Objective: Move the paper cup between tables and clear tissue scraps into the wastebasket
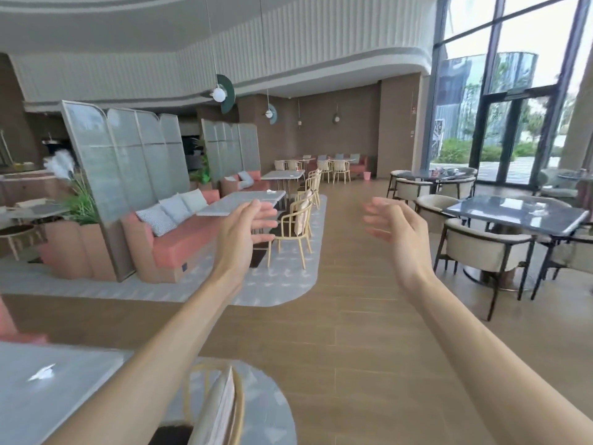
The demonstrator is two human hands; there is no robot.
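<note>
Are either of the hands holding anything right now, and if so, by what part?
Nothing is held: left hand and right hand are both open.

distant pink wastebasket [367, 175] too small, near table [48, 390] cut off by edge

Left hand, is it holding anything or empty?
Empty. The left hand is raised with fingers straight and spread, nothing between them.

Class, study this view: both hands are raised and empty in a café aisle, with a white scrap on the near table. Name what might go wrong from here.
1. The white scrap lies low and left, behind the raised left hand and right hand; it may be overlooked.
2. The pink wastebasket stands far down the room, so scraps might drop while carried.
3. The chair beside the near table could snag the left arm.
</note>
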